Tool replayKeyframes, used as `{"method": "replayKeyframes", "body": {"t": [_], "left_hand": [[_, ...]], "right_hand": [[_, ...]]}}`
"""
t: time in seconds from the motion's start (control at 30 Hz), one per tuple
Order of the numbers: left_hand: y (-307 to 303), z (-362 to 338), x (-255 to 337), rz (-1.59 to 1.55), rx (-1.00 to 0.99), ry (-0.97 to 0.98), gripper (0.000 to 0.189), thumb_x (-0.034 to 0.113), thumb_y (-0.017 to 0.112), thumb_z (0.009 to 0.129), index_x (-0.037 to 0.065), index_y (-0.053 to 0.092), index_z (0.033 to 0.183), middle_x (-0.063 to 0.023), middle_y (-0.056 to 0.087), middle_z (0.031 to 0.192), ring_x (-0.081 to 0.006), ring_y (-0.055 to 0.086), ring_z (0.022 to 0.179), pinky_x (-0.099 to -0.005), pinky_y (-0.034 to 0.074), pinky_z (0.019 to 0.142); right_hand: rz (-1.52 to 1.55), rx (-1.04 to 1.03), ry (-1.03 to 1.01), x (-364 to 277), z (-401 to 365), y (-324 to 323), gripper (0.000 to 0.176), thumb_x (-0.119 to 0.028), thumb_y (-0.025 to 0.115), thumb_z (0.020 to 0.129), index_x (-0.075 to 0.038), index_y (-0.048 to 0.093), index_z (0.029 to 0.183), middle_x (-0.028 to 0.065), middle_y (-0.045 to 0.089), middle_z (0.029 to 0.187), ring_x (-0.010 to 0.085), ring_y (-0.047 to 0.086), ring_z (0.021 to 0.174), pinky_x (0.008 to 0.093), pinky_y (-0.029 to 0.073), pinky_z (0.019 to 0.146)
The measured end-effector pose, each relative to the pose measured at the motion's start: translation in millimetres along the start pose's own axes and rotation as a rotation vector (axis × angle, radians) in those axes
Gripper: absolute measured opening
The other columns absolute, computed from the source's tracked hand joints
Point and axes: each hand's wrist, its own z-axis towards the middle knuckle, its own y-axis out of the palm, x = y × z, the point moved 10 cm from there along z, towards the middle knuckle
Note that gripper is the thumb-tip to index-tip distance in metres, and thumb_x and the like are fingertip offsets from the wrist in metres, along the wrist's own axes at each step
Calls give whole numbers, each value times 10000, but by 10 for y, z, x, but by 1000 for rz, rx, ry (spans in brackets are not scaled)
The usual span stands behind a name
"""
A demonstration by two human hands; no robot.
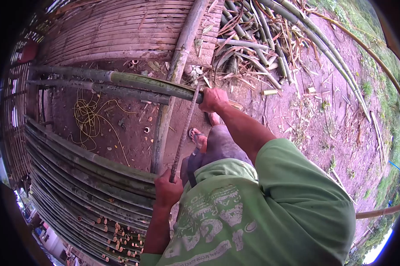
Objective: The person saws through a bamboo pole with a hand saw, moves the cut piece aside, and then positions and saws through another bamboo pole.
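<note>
My left hand (168,188) is closed around the lower end of a thin ribbed rod (182,139), which looks like rebar. The rod slants up, and its upper part crosses the bamboo pole (142,81) close to my right hand. Wrapped over the near end of that pole is my right hand (214,100), fingers closed. The pole is greenish and lies level, with a long split or groove showing along its side. Just below it runs a second, darker bamboo pole (131,93). Both cross an upright-looking post (178,62).
Stacked long bamboo poles (84,177) fill the lower left. A slatted bamboo platform (115,31) is at the top. Cut bamboo pieces (264,40) lie heaped beyond my right hand. Tangled yellow rope (88,116) rests on the dirt. Long poles (328,48) lean at right.
</note>
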Motion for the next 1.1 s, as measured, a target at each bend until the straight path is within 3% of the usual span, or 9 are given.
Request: {"method": "replayKeyframes", "body": {"t": [0.17, 0.27, 0.3, 0.4, 0.53, 0.63, 0.8, 1.0, 1.1], "left_hand": [[151, 710, 328, 60, -10, 104, 70, 52, 537, 733, -14, 525, 712, -227, 529, 594, -427, 557, 561, -467, 419, 517], [274, 802, -94, -42, 55, 86, 87, 57, 544, 740, 17, 494, 680, -113, 419, 510, -155, 449, 455, -387, 395, 468], [277, 749, -69, -48, 95, 99, 117, 67, 559, 744, 15, 484, 670, -109, 425, 515, -156, 449, 463, -390, 398, 481], [361, 594, 68, -127, 110, 219, 130, 75, 573, 747, 10, 488, 674, -119, 441, 521, -181, 457, 464, -396, 398, 488], [260, 438, 23, -110, 34, 143, 125, 84, 594, 746, 6, 507, 701, -148, 471, 542, -220, 494, 479, -394, 413, 499], [112, 399, 450, 6, -57, 72, 142, 89, 628, 748, 16, 509, 726, -185, 538, 583, -386, 614, 602, -469, 457, 563], [25, 427, 658, 14, -127, 38, 148, 120, 612, 783, -7, 537, 764, -222, 577, 624, -436, 616, 660, -486, 474, 599], [393, 1034, 450, 85, -55, 67, 99, 79, 570, 781, -15, 550, 758, -256, 590, 658, -457, 612, 689, -511, 467, 610], [453, 944, 235, 50, -8, 90, 71, 64, 559, 777, -6, 554, 766, -250, 576, 638, -453, 606, 664, -511, 458, 589]], "right_hand": [[-7, 49, 9, 116, 135, 38, 336, -244, 653, 686, -56, 678, 963, 174, 691, 948, 317, 680, 898, 396, 546, 798], [31, 90, 2, 111, 116, -114, 297, -207, 637, 691, -53, 684, 940, 175, 691, 951, 324, 679, 898, 396, 544, 796], [7, 97, 4, 103, 140, -124, 295, -206, 635, 692, -51, 680, 940, 175, 689, 963, 325, 675, 912, 399, 540, 805], [3, 75, 17, 80, 44, -99, 335, -208, 637, 705, -33, 647, 990, 186, 679, 986, 327, 663, 952, 405, 529, 826], [20, 180, 30, 166, -8, 215, 398, -276, 667, 690, -42, 620, 1009, 196, 676, 957, 333, 667, 910, 423, 525, 803], [27, 157, 21, 150, -28, 321, 418, -311, 682, 685, -52, 614, 1005, 198, 676, 940, 340, 668, 892, 431, 521, 795], [42, 39, 18, 109, -122, 207, 367, -215, 638, 723, -40, 619, 1045, 204, 669, 1026, 332, 657, 979, 401, 526, 850], [84, 40, 51, 172, -55, 226, 357, -225, 640, 724, -49, 628, 1035, 204, 671, 1026, 333, 660, 972, 404, 530, 844], [83, 37, 32, 106, -70, 344, 402, -275, 676, 689, -57, 623, 1022, 209, 675, 973, 344, 662, 938, 419, 523, 834]]}}
